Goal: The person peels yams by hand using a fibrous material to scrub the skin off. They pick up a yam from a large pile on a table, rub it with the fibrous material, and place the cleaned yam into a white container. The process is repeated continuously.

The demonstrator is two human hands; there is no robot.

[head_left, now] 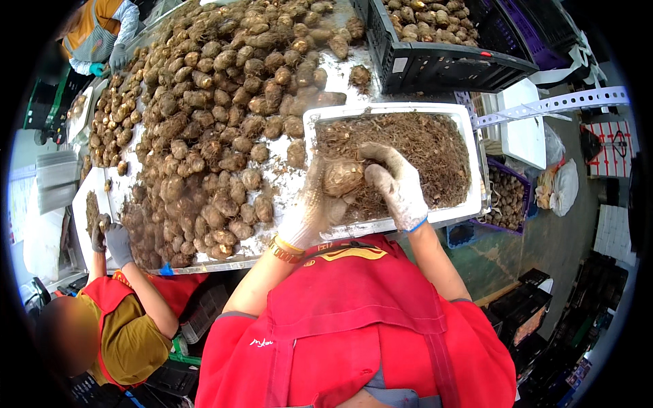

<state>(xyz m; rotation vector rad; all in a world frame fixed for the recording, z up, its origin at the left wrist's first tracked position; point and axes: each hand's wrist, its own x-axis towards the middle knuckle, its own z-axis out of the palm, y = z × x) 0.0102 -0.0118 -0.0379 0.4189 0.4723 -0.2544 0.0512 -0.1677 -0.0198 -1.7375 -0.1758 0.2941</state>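
Note:
A brown, hairy taro corm [342, 178] is held over a white foam box [388, 107] filled with loose root fibres and soil [425, 146]. My left hand [313, 204], in a pale work glove, is closed around the corm's left and near side; its edges are slightly blurred. From the right, my right hand [400, 187], in a soiled white glove, has its fingers bent and thumb pressed in against the corm's right end. Any tool inside that grip is hidden. Left of the box spreads a large heap of taro corms [218, 102] on the white work table [272, 163].
A black crate [449, 64] of corms stands beyond the box. At the right are a perforated metal bar [551, 105] and a purple crate [507, 194] of corms. A co-worker's gloved hands [112, 238] work at lower left; another gloved hand [118, 58] is far left.

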